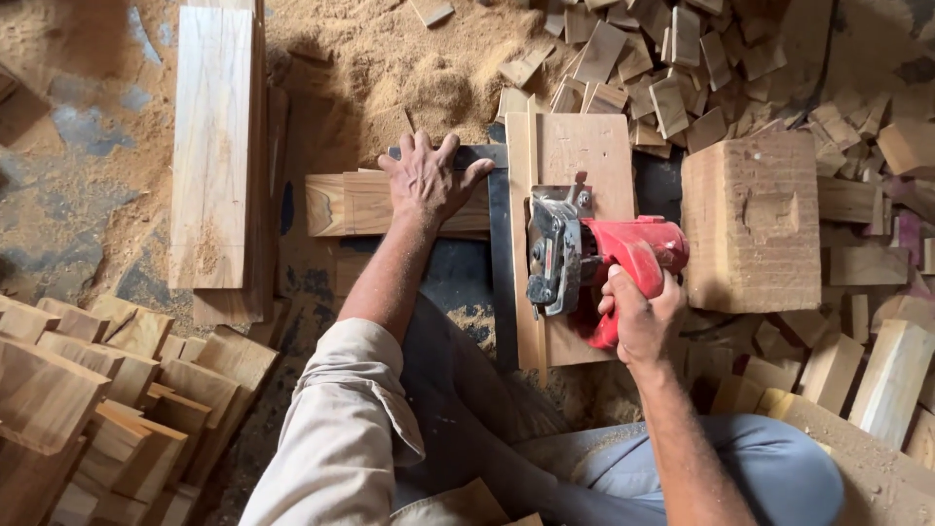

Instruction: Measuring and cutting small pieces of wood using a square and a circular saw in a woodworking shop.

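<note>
My left hand (429, 180) lies flat with spread fingers on a short wooden plank (336, 205), pressing it against a dark metal guide rail (501, 253). My right hand (638, 317) grips the handle of a red circular saw (594, 258). The saw rests on a wooden base board (584, 151) just right of the rail, its metal blade guard facing the plank's end.
A long plank (212, 146) lies at the left. Stacked cut boards (107, 390) fill the lower left. A large wooden block (752, 219) stands right of the saw, with many small offcuts (662, 68) and sawdust (409, 68) beyond. My knees are at the bottom.
</note>
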